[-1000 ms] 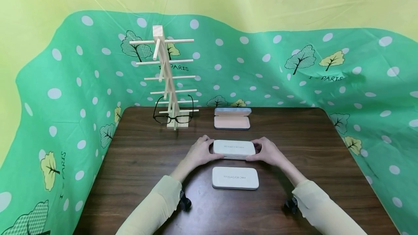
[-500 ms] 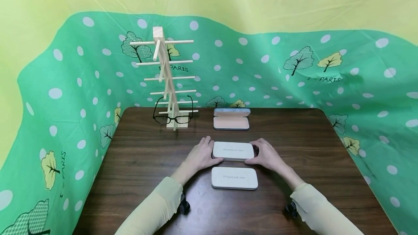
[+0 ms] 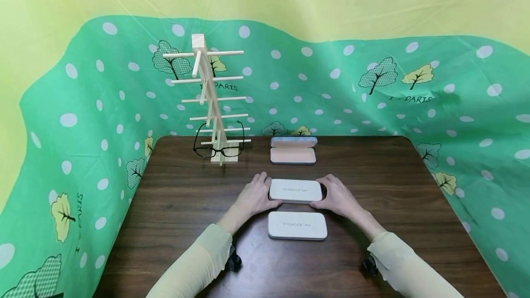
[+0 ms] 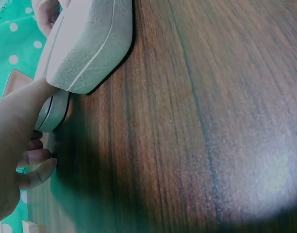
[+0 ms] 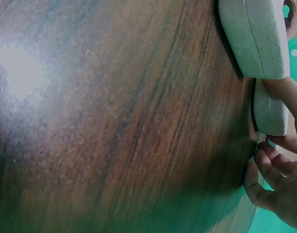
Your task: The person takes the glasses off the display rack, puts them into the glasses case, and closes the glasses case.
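Note:
A white glasses case (image 3: 295, 191) with faint lettering lies closed at mid-table. My left hand (image 3: 255, 196) holds its left end, thumb at the near edge and fingers at the far side. On the right end, my right hand (image 3: 337, 196) holds it the same way. Just nearer to me is a second closed white glasses case (image 3: 297, 226), touched by neither hand. In the left wrist view, that nearer case (image 4: 92, 53) partly covers the held case (image 4: 54, 114). The right wrist view shows the held case's end (image 5: 270, 114) by my right thumb.
Behind the cases sits an open glasses case (image 3: 293, 155) with a pale pink inside. At the back left, a wooden display stand (image 3: 210, 91) with several pegs bears black-framed glasses (image 3: 218, 151) low down. A patterned green and yellow cloth (image 3: 314, 77) hangs round the table (image 3: 372, 164).
One second ago the held case's lid stood slightly raised; it was pressed closed by half a second ago. Both hands have stayed at its ends.

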`<state>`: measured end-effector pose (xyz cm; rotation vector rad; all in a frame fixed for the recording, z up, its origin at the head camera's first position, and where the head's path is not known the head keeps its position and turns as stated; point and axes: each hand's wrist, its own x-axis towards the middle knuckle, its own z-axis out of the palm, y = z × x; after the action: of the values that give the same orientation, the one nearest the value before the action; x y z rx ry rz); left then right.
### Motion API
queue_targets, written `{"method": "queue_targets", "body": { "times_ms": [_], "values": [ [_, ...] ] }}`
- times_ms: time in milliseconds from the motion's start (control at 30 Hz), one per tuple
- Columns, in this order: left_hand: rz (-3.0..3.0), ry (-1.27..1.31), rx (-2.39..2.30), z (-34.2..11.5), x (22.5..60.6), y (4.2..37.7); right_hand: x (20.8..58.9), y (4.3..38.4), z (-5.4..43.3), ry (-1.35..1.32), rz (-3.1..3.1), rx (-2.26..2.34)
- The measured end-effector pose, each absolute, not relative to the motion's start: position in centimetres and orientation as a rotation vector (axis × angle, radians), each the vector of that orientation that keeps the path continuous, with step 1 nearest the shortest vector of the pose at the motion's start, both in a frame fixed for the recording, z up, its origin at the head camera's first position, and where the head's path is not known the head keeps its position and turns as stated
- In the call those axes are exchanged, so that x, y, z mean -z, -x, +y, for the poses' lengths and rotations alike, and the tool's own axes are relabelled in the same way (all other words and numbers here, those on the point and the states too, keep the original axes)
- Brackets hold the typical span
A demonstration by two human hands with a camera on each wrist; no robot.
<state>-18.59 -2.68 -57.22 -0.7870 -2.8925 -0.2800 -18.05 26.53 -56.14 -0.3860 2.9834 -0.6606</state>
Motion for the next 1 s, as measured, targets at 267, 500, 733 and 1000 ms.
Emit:
{"method": "queue_targets", "body": {
  "times_ms": [267, 500, 733, 1000],
  "values": [
    [-2.896, 0.778, 0.272, -2.8, 57.24, 18.51, 55.96, 18.14, 26.38, 0.411, 2.996, 0.623],
    [-2.911, 0.771, 0.267, -2.73, 57.24, 18.51, 55.86, 18.0, 26.43, 0.421, 3.011, 0.597],
    [-2.97, 0.737, 0.29, -2.54, 57.23, 18.49, 55.85, 17.94, 26.41, 0.405, 3.005, 0.598],
    [-3.021, 0.698, 0.333, -2.48, 56.95, 18.29, 55.93, 18.1, 26.52, 0.39, 2.981, 0.618]
  ]
}}
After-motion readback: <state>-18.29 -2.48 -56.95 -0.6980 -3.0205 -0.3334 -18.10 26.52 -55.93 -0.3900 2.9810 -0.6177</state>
